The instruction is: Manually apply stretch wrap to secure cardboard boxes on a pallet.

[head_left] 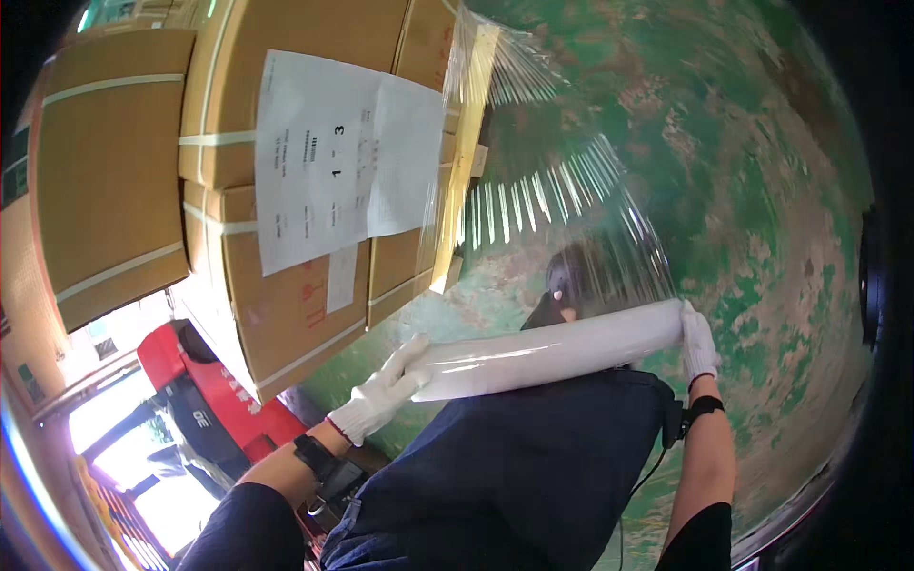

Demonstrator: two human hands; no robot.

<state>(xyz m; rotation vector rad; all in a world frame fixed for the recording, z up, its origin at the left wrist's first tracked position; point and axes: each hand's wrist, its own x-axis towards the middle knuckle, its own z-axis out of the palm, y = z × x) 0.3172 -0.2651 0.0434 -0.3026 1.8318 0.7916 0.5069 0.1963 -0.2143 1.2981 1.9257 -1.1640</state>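
A thick roll of clear stretch film [552, 347] lies crosswise in front of my body, slightly higher at its right end. My left hand [386, 388], in a white knit glove, is closed on the roll's left end. My right hand [700, 344], gloved the same way, grips the right end; some of its fingers are hidden. From the roll a pleated, see-through web of film [571, 205] stretches up and away to a wooden edge strip [466, 143] beside the strapped cardboard cartons [309, 357]. White printed sheets [309, 214] cover part of the nearest carton faces.
Another strapped carton [114, 190] stands farther left. Behind the stack, at lower left, are a red machine [228, 390] and a person in dark clothing [190, 428] near a bright opening. The floor [762, 257] is worn green paint. My dark shoe [562, 276] shows beyond the roll.
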